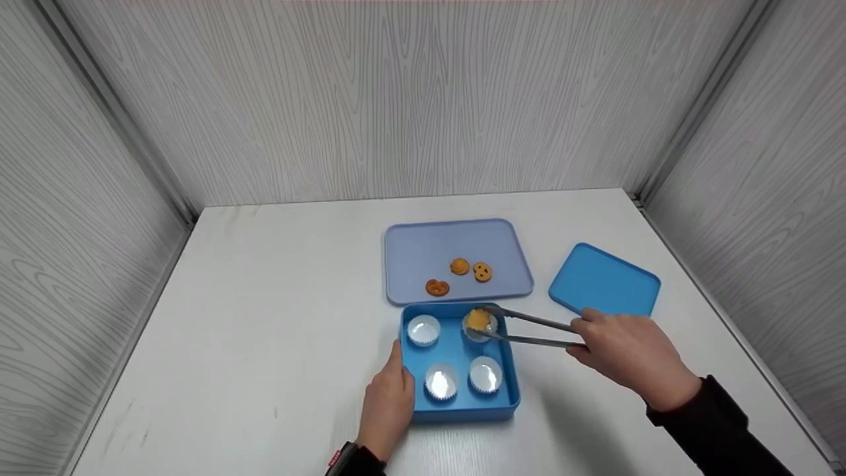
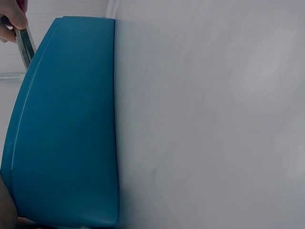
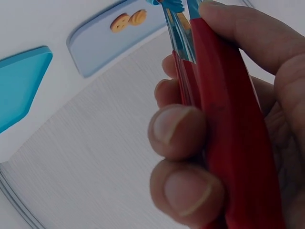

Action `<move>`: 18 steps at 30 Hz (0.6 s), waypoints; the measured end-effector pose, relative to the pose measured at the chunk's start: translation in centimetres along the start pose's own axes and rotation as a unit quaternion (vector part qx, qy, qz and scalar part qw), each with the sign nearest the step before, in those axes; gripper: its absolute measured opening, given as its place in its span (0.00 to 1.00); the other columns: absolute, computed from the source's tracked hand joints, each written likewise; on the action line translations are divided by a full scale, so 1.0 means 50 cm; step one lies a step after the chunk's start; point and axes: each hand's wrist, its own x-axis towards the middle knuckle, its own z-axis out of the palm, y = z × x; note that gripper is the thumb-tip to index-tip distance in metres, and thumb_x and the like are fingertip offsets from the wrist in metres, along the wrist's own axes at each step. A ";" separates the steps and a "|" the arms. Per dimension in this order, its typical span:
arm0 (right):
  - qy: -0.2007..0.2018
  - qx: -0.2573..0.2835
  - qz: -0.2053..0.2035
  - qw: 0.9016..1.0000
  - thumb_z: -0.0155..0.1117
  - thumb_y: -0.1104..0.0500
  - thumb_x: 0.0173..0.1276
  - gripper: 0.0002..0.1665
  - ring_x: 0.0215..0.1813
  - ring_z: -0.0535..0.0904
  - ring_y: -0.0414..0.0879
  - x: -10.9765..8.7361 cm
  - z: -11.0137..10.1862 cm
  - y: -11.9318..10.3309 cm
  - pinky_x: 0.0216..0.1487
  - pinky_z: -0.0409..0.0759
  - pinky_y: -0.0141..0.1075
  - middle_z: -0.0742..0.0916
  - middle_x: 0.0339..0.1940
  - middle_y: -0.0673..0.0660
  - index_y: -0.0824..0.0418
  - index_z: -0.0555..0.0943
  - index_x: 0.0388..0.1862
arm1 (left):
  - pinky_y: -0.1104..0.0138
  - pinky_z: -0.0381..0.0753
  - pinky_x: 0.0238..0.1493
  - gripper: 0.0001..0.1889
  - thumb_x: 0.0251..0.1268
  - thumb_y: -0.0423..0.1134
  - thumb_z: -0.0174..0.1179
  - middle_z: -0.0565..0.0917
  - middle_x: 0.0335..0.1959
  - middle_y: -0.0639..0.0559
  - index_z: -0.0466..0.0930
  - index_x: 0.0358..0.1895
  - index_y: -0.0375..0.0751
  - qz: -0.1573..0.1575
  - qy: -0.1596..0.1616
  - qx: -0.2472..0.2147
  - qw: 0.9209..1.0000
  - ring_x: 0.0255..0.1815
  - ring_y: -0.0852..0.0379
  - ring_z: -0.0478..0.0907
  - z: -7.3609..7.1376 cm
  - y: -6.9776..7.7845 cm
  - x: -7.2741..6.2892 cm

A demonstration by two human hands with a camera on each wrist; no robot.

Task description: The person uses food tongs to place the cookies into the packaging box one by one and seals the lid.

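My right hand (image 1: 631,354) grips a pair of tongs (image 1: 538,342) by their red handles (image 3: 224,119). The tong tips straddle a yellow-orange pastry-like piece (image 1: 479,320) at the far right paper cup (image 1: 470,336) in the blue box (image 1: 466,416). Three other white cups stand in the box: one at the far left (image 1: 423,330), one at the near left (image 1: 441,382) and one at the near right (image 1: 486,375). With its thumb at the rim, my left hand (image 1: 388,400) holds the left wall. In the left wrist view, the box's blue side (image 2: 71,119) hides most of that hand.
Behind the box lies a pale blue-violet tray (image 1: 423,244). On it are a pretzel-shaped piece (image 1: 437,287), a swirled cookie (image 1: 459,266) and a round cookie with holes (image 1: 482,272). A flat blue lid (image 1: 605,281) lies to the right, beyond my right hand. Pale wood-grain panels enclose the table.
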 end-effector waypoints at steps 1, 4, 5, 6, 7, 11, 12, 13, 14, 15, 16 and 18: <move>0.002 -0.005 0.000 1.000 0.82 0.54 0.55 0.18 0.17 0.63 0.37 0.001 -0.001 -0.004 0.16 0.64 0.31 0.71 0.19 0.46 0.56 0.78 0.23 | 0.51 0.84 0.53 0.27 0.77 0.33 0.50 0.78 0.67 0.35 0.64 0.75 0.25 0.000 0.001 0.001 1.000 0.50 0.46 0.86 0.000 0.000 0.000; 0.008 -0.017 -0.002 1.000 0.81 0.55 0.55 0.18 0.16 0.62 0.38 0.004 -0.005 -0.013 0.15 0.63 0.31 0.70 0.19 0.47 0.57 0.77 0.21 | 0.51 0.84 0.54 0.26 0.77 0.33 0.50 0.78 0.66 0.35 0.64 0.74 0.26 -0.005 0.000 0.004 1.000 0.52 0.43 0.85 0.001 0.000 0.000; 0.009 -0.021 -0.003 1.000 0.81 0.55 0.55 0.18 0.16 0.62 0.38 0.004 -0.005 -0.015 0.15 0.64 0.31 0.70 0.19 0.47 0.57 0.78 0.21 | 0.51 0.84 0.54 0.27 0.78 0.33 0.50 0.78 0.67 0.35 0.64 0.75 0.26 -0.008 -0.002 0.003 1.000 0.53 0.43 0.85 0.001 0.000 0.000; 0.010 -0.024 -0.004 1.000 0.81 0.56 0.55 0.18 0.16 0.62 0.38 0.005 -0.006 -0.017 0.15 0.64 0.31 0.70 0.19 0.48 0.57 0.78 0.21 | 0.51 0.83 0.55 0.27 0.78 0.33 0.49 0.78 0.67 0.35 0.63 0.75 0.26 -0.010 -0.005 0.003 1.000 0.55 0.43 0.84 0.001 0.001 0.001; 0.011 -0.027 -0.004 1.000 0.81 0.56 0.55 0.18 0.16 0.61 0.39 0.005 -0.006 -0.019 0.15 0.64 0.31 0.70 0.19 0.48 0.58 0.78 0.22 | 0.50 0.83 0.57 0.27 0.78 0.33 0.49 0.77 0.68 0.35 0.63 0.75 0.26 -0.013 -0.008 0.002 1.000 0.56 0.43 0.84 0.001 0.002 0.001; 0.013 -0.034 -0.004 0.999 0.80 0.57 0.56 0.17 0.16 0.61 0.39 0.006 -0.007 -0.024 0.15 0.64 0.32 0.70 0.19 0.49 0.60 0.78 0.22 | 0.50 0.81 0.59 0.27 0.79 0.34 0.49 0.76 0.69 0.35 0.62 0.76 0.27 -0.022 -0.018 -0.001 1.000 0.58 0.43 0.83 -0.001 0.004 0.002; 0.014 -0.035 -0.003 0.999 0.80 0.57 0.56 0.17 0.15 0.61 0.40 0.006 -0.006 -0.025 0.14 0.64 0.32 0.70 0.19 0.49 0.60 0.78 0.22 | 0.50 0.82 0.59 0.27 0.79 0.34 0.49 0.76 0.69 0.35 0.62 0.76 0.27 -0.022 -0.019 -0.002 1.000 0.58 0.43 0.83 -0.001 0.005 0.002; 0.015 -0.035 -0.002 0.999 0.80 0.57 0.56 0.17 0.15 0.61 0.40 0.006 -0.006 -0.026 0.14 0.64 0.32 0.70 0.19 0.49 0.60 0.78 0.22 | 0.50 0.82 0.58 0.27 0.79 0.34 0.49 0.76 0.69 0.35 0.62 0.76 0.27 -0.022 -0.019 -0.002 1.000 0.57 0.44 0.84 -0.001 0.005 0.002; 0.015 -0.036 -0.002 0.999 0.80 0.57 0.56 0.16 0.15 0.61 0.40 0.006 -0.005 -0.027 0.14 0.64 0.32 0.70 0.19 0.50 0.60 0.79 0.23 | 0.50 0.82 0.58 0.27 0.79 0.34 0.49 0.76 0.69 0.35 0.62 0.76 0.27 -0.022 -0.020 -0.002 1.000 0.57 0.44 0.84 -0.002 0.005 0.002; 0.016 -0.037 -0.002 0.999 0.80 0.57 0.56 0.16 0.15 0.61 0.40 0.006 -0.005 -0.027 0.14 0.64 0.32 0.71 0.20 0.50 0.61 0.79 0.23 | 0.50 0.82 0.58 0.27 0.79 0.34 0.49 0.76 0.69 0.35 0.62 0.76 0.27 -0.021 -0.021 -0.003 1.000 0.57 0.44 0.83 -0.002 0.005 0.002; 0.016 -0.037 -0.001 0.999 0.80 0.57 0.56 0.16 0.15 0.61 0.40 0.006 -0.004 -0.028 0.14 0.64 0.33 0.71 0.20 0.50 0.61 0.80 0.24 | 0.50 0.82 0.58 0.27 0.79 0.34 0.49 0.76 0.69 0.35 0.62 0.76 0.27 -0.020 -0.019 -0.004 1.000 0.57 0.44 0.83 -0.002 0.005 0.001; 0.014 -0.038 0.000 0.999 0.81 0.57 0.56 0.15 0.15 0.61 0.40 0.007 -0.003 -0.029 0.14 0.64 0.33 0.72 0.20 0.50 0.61 0.81 0.25 | 0.50 0.82 0.58 0.27 0.78 0.34 0.49 0.76 0.69 0.36 0.62 0.76 0.27 -0.017 -0.017 -0.006 1.000 0.58 0.44 0.83 -0.002 0.004 0.000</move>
